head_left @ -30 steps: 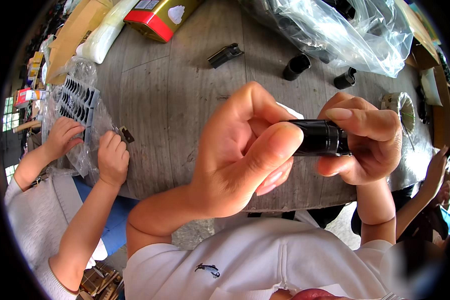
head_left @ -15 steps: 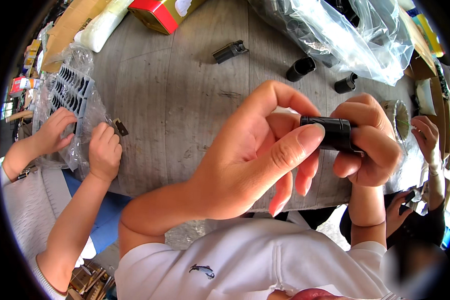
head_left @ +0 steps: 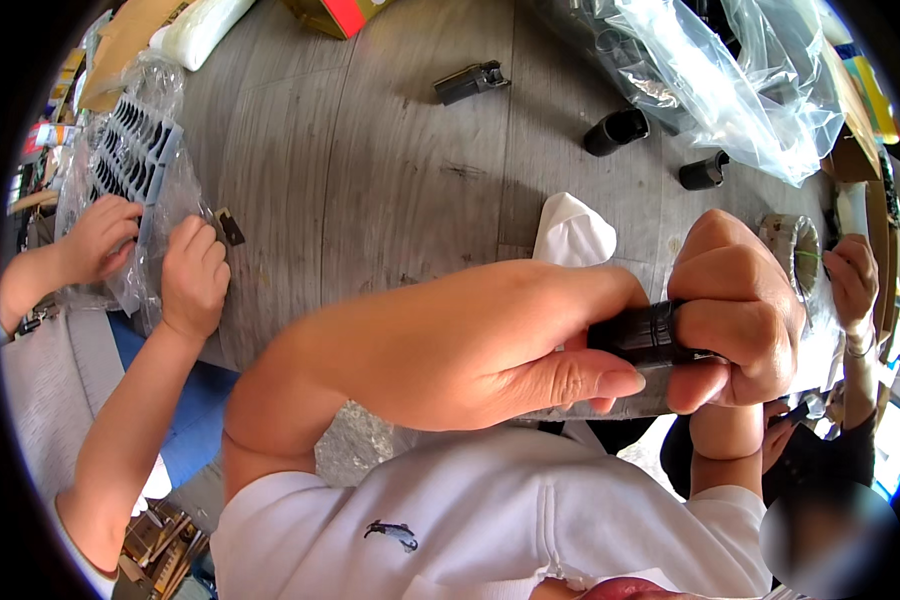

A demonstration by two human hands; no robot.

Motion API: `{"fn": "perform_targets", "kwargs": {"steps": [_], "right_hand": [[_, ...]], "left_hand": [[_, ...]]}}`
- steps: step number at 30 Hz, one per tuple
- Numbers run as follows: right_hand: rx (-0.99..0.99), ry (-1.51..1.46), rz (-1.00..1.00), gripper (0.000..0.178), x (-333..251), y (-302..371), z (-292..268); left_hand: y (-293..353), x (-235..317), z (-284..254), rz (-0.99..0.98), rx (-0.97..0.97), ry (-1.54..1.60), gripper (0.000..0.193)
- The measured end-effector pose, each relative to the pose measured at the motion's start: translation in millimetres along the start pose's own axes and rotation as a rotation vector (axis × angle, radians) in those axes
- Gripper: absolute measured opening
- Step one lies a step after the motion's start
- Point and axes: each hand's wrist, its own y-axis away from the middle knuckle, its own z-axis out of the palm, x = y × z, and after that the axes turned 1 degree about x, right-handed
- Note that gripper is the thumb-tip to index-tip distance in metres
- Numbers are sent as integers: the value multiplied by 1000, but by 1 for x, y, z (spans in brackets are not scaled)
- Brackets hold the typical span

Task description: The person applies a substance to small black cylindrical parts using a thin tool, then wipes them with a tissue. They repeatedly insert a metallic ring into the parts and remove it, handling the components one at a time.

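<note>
A short black cylindrical part [head_left: 635,335], glossy with a ridged band, lies sideways between my two hands above the near side of the table. My left hand [head_left: 470,345] is closed round its left end, thumb along the near side and fingers mostly hidden behind. My right hand [head_left: 735,310] has curled fingers clamped on the right end, which they cover. Just beyond my left hand sits a crumpled white cloth-like piece [head_left: 573,232]. Farther off on the table are similar black parts: one lying down [head_left: 472,83], one cup-like [head_left: 615,132] and a smaller one [head_left: 704,171].
Clear plastic bags [head_left: 710,80] of dark parts lie at the far right, near a roll of tape [head_left: 790,250]. At left, a co-worker's hands [head_left: 195,275] touch a grey slotted tray [head_left: 135,150] in plastic. Another person's hand [head_left: 852,280] is at right. A red-and-gold box [head_left: 340,15] stands far off.
My left hand has turned over and wrapped further round the black part, its back now facing up. Both hands sit slightly lower, and the white piece behind them shows more.
</note>
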Motion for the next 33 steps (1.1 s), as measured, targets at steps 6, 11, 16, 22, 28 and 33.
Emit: {"fn": "perform_targets", "kwargs": {"steps": [6, 11, 16, 22, 28, 33], "right_hand": [[-15, -154, 115, 49, 3, 1, -3], [5, -71, 280, 48, 4, 1, -5], [47, 61, 293, 25, 6, -3, 2], [113, 199, 492, 23, -4, 3, 11], [332, -360, 730, 51, -12, 0, 1], [227, -467, 638, 57, -10, -3, -11]], "left_hand": [[-4, -4, -4, -104, -144, 282, 27], [-5, -4, 11, -60, 206, -160, 26], [-8, -15, 23, 15, 431, -653, 27], [-15, -22, 27, 26, 566, -827, 24], [-8, -3, 19, -47, 122, 435, 45], [-11, 1, 23, 25, -95, 644, 61]]}}
